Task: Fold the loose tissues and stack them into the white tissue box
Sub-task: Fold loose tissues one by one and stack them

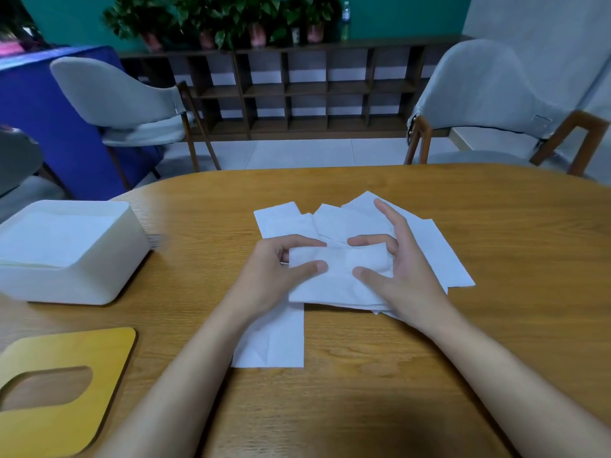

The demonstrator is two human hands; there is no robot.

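Several loose white tissues (426,249) lie spread in an overlapping pile at the middle of the wooden table (496,342). One tissue (330,279) sits on top of the pile, partly lifted and creased. My left hand (274,276) pinches its left side between thumb and forefinger. My right hand (400,262) pinches its right side the same way, with the other fingers raised. Another flat tissue (274,342) lies nearer me, partly under my left wrist. The white tissue box (86,279) stands open at the left, with folded tissues (56,239) inside.
The box's yellow wooden lid (66,421) with an oval slot lies flat at the near left. Two grey chairs (125,100) stand beyond the table's far edge, with a dark shelf unit (297,90) and potted plants behind them.
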